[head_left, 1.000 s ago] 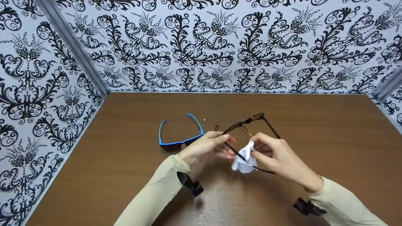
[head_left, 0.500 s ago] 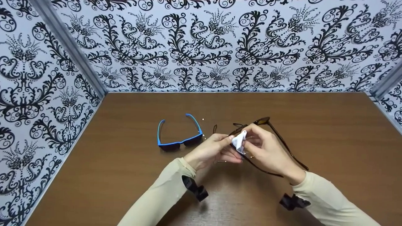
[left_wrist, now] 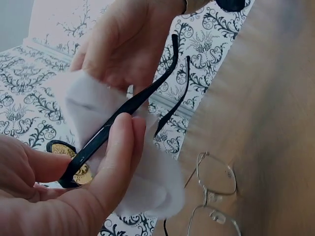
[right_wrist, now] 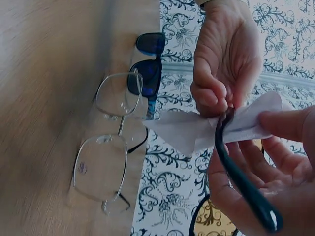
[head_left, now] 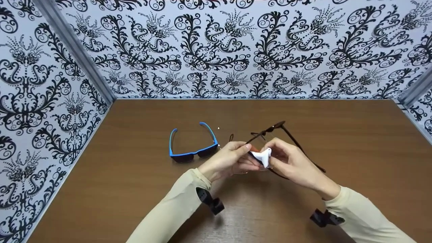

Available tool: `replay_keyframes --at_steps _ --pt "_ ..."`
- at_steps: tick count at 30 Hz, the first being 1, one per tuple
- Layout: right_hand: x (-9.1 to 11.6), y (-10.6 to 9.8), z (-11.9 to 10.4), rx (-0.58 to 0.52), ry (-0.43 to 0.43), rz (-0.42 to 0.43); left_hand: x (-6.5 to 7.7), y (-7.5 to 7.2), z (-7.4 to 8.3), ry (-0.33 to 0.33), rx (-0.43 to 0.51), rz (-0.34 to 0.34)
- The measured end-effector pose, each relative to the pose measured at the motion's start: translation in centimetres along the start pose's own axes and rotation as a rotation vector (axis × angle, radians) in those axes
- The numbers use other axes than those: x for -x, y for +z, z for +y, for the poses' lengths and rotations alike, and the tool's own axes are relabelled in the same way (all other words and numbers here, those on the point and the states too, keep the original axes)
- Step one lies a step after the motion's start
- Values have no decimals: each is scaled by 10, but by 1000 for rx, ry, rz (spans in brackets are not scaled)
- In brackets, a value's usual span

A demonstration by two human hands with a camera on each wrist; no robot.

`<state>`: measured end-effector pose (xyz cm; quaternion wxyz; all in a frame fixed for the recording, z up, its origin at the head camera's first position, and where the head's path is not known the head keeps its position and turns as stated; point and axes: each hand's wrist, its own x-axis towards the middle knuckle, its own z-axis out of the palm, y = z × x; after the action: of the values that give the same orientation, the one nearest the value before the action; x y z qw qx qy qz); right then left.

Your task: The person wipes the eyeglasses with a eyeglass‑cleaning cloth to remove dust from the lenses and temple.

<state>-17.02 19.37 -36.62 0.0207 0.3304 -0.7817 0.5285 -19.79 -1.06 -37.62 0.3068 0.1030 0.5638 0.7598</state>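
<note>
Dark-framed glasses (head_left: 279, 124) with amber lenses (left_wrist: 82, 171) are held up over the table, temples towards the person. My left hand (head_left: 231, 158) pinches them at the near end of the front, beside the hinge. A folded white cloth (head_left: 264, 157) is between thumb and fingers of my right hand (head_left: 295, 163), on the near side of the glasses. In the left wrist view the cloth lies behind and around one dark temple (left_wrist: 142, 97). That temple crosses in front of the cloth in the right wrist view too. Part of the front is hidden by the hands.
Blue-framed sunglasses (head_left: 194, 153) lie unfolded on the brown table (head_left: 145, 182), left of the hands. Thin wire-rimmed glasses (right_wrist: 100, 162) stand on the table beneath the hands, mostly hidden in the head view. Patterned walls (head_left: 216, 50) enclose the back and left.
The cloth moved left and up to my left hand's fingertips, then slightly back right. The dark glasses turned and dipped, then rose again. The blue sunglasses stayed put.
</note>
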Motion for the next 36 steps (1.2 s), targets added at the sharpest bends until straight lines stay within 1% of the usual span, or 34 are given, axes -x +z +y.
replay_keyframes --at_steps 4,8,14,19,24,26,28,29,31,34,36 --pt "9 -8 2 25 4 -28 -1 -7 2 29 -16 19" --pt "20 -16 4 50 0 -42 0 -14 5 34 -16 47" --pt "33 -31 4 83 -22 -37 2 -22 6 45 -28 68" --pt "39 -45 -3 96 -36 -4 4 -27 7 60 -24 75" --pt "41 -61 -16 90 -58 74 4 -29 8 63 -20 85" --pt "40 -66 -22 60 -82 110 4 -29 8 63 -26 82" --pt "40 -71 -27 37 -118 120 4 -29 7 63 -23 80" --pt "39 -72 -28 21 -133 120 4 -29 7 63 -20 81" --pt "39 -70 -28 -11 -162 94 5 -27 8 63 -20 87" --pt "38 -62 -23 31 -171 49 6 -24 8 71 -19 83" --pt "37 -54 -17 94 -171 32 7 -22 8 74 -27 66"
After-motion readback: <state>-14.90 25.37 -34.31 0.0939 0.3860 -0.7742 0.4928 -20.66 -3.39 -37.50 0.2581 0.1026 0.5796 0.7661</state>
